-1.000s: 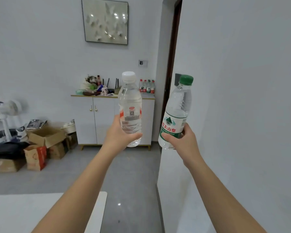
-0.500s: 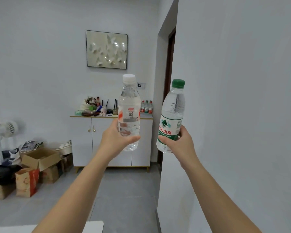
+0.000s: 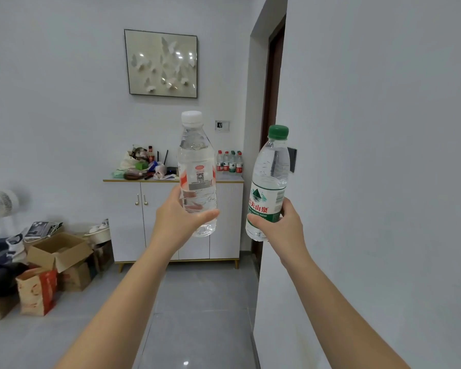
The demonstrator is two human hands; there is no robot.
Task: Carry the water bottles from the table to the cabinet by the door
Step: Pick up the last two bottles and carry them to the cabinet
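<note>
While white-capped bottle (image 3: 197, 177) is gripped low by left hand (image 3: 176, 222), fingers curled round it | green-capped bottle (image 3: 270, 182) is gripped likewise by right hand (image 3: 280, 230) | two bottles held | one cabinet (image 3: 125, 217) is seen ahead, well apart | at least four small bottles (image 3: 226, 162) are counted atop it

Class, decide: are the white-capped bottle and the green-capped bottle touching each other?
Apart. The head view shows a clear gap between the white-capped bottle and the green-capped bottle, with the cabinet visible through it.
</note>
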